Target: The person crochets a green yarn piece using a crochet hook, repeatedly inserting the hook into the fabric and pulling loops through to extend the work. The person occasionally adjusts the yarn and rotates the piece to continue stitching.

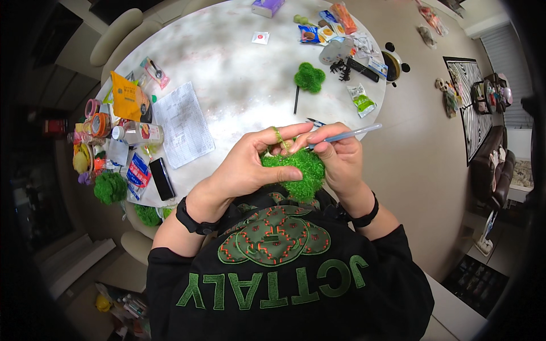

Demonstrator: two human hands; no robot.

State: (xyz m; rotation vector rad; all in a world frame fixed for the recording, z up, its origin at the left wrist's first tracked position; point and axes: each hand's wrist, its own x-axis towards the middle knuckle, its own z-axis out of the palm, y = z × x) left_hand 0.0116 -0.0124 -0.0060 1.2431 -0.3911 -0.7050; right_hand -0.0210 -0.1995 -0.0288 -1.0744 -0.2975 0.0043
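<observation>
My left hand (260,162) grips a fuzzy green crocheted piece (309,177), its thumb lying across the front. A strand of green yarn (278,135) loops around the left index finger. Between the thumb and fingers of my right hand (339,157) is a crochet hook with a pale blue handle (349,134); its tip meets the top of the piece, where fingers partly cover it. Beyond the hands, a green fuzzy flower-shaped piece (309,77) lies by a black stick (296,100). A ball of green yarn (110,187) sits at the table's left edge.
On the white marbled table (230,68), a written sheet (183,123), a phone (162,179) and a plastic bottle (138,133) lie left. Snack packets (309,34), a black claw clip (341,70) and a green-white packet (361,100) are right. A purple tissue pack (268,7) stands far back.
</observation>
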